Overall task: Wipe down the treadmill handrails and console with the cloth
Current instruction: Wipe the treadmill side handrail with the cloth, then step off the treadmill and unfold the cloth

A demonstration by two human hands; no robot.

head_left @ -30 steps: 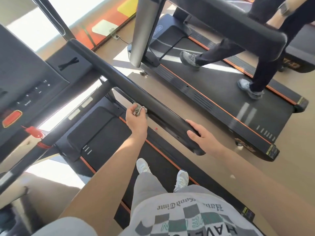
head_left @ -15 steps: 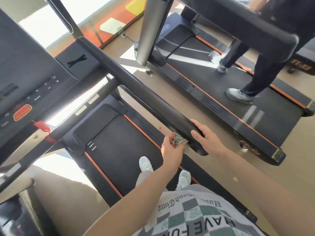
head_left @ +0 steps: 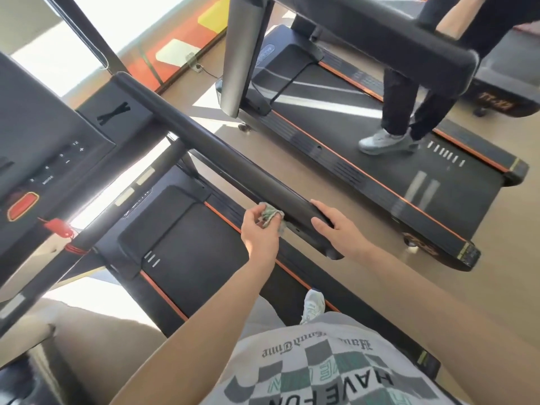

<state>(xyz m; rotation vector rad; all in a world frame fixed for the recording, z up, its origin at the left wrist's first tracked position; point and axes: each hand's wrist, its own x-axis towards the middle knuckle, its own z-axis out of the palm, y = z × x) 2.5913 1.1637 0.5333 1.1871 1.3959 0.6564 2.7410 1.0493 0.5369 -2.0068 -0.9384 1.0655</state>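
Observation:
A long black right handrail (head_left: 210, 147) runs from the console (head_left: 38, 135) down toward me. My left hand (head_left: 258, 232) grips a crumpled grey-green cloth (head_left: 270, 216) and presses it against the inner side of the rail near its near end. Just beyond it, my right hand (head_left: 336, 226) lies on top of the rail with its fingers draped over it. The console at the left has small buttons and a red stop button (head_left: 22, 206). A second black bar (head_left: 87, 238) crosses lower left.
A red safety clip (head_left: 60, 230) hangs below the console. The treadmill belt (head_left: 187, 247) and my white shoe (head_left: 314, 306) lie below the rail. On the neighbouring treadmill (head_left: 380, 176) to the right, another person's legs (head_left: 409, 92) are walking.
My left hand slid the cloth down the rail toward me until it met my right hand, then moved back up a little. The right hand stayed near the rail's end. The neighbour kept stepping.

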